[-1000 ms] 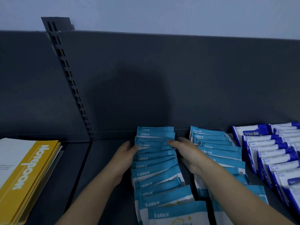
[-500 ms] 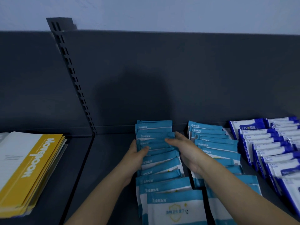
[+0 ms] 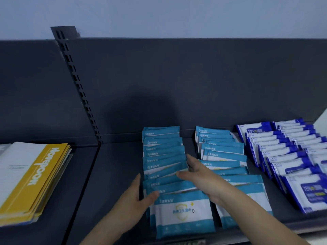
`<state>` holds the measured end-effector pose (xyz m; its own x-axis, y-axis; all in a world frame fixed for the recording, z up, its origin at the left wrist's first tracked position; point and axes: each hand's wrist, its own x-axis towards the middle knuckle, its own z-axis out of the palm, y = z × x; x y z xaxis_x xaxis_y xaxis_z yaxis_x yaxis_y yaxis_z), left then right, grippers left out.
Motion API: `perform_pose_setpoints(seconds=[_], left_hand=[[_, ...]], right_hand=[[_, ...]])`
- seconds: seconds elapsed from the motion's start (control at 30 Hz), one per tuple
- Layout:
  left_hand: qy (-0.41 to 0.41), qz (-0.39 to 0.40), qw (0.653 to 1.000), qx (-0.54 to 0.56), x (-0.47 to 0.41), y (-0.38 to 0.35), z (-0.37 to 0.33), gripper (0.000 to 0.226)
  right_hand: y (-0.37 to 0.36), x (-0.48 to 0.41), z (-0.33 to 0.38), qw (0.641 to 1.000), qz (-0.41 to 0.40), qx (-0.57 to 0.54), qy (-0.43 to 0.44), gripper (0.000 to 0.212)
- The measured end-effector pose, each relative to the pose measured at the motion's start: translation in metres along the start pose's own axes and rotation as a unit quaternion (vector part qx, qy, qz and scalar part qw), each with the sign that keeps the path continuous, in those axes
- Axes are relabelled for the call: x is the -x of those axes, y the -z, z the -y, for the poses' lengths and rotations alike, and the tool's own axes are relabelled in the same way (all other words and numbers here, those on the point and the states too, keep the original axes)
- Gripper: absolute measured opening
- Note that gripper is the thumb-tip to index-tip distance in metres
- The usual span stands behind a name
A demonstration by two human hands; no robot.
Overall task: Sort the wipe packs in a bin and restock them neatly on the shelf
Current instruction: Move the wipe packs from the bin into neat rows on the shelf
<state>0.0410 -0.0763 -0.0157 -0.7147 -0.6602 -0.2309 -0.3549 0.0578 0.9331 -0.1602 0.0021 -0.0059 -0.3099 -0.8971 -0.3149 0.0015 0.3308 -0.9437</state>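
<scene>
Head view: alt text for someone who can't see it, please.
Two bare hands flank a row of teal wipe packs on a dark shelf: the left hand presses its left edge, the right hand its right. A second teal row and blue packs lie to the right; yellow notebooks at left.

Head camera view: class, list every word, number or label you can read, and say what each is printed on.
"Notebook": sideways on the yellow notebook cover.
"75%": on the dark blue wipe packs; the rest is blurred.
Teal wipe packs: white print, too blurred to read.
Small print on the notebook's white part: too small to read.
</scene>
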Motion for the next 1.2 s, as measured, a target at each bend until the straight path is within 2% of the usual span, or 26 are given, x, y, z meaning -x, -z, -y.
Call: perform_pose_setpoints(seconds=[0.1,0.23,0.3,0.37,0.4,0.43,0.5,0.57,0.63,0.8,0.93,1.07,1.17,1.2], left_hand=[[-0.006,0.0,1.0,0.02,0.003,-0.017,-0.001,0.04],[-0.005,-0.027,0.998,0.06,-0.009,-0.029,-0.001,0.046],[-0.004,-0.029,0.997,0.068,-0.012,-0.029,-0.001,0.054],[-0.01,-0.02,0.997,0.069,-0.01,-0.028,-0.001,0.051],[-0.016,-0.016,0.998,0.061,-0.008,-0.027,-0.001,0.048],[-0.023,-0.016,0.998,0.05,-0.006,-0.025,-0.001,0.045],[-0.043,-0.025,0.998,0.028,-0.002,-0.021,0.0,0.045],[-0.066,-0.038,0.997,0.011,0.001,-0.019,0.001,0.048],[-0.087,-0.046,0.995,-0.02,0.002,-0.019,0.003,0.057],[-0.095,-0.056,0.979,-0.17,0.018,-0.03,0.003,0.078],[-0.061,-0.021,0.936,-0.345,0.026,-0.04,0.007,0.079],[-0.035,-0.056,0.947,-0.315,0.032,-0.042,0.003,0.073],[-0.019,-0.087,0.953,-0.288,0.034,-0.043,0.001,0.068],[-0.018,-0.095,0.955,-0.281,0.035,-0.045,0.0,0.068]], right_hand=[[-0.002,0.001,0.0,1.0,-0.003,-0.007,-0.007,0.038],[-0.004,-0.003,-0.002,0.999,0.0,-0.014,-0.031,0.04],[-0.006,-0.002,0.0,0.999,0.0,-0.015,-0.04,0.052],[-0.006,-0.001,0.001,0.999,0.004,-0.01,-0.042,0.093],[-0.006,-0.001,0.002,0.999,0.008,0.001,-0.036,0.105],[-0.005,-0.001,0.002,0.999,0.005,0.019,-0.03,0.108],[-0.006,0.007,0.01,0.996,-0.009,0.089,-0.005,0.1],[-0.004,0.016,0.018,0.974,-0.009,0.224,0.041,0.093],[-0.001,0.027,0.019,0.933,0.018,0.351,0.084,0.095],[-0.004,0.051,-0.005,0.836,0.074,0.528,0.13,0.094],[-0.012,0.053,-0.014,0.795,0.101,0.581,0.139,0.093],[-0.015,0.052,-0.02,0.768,0.104,0.607,0.176,0.088],[-0.016,0.058,-0.03,0.767,0.075,0.602,0.209,0.08],[-0.016,0.06,-0.034,0.749,0.053,0.617,0.237,0.078]])
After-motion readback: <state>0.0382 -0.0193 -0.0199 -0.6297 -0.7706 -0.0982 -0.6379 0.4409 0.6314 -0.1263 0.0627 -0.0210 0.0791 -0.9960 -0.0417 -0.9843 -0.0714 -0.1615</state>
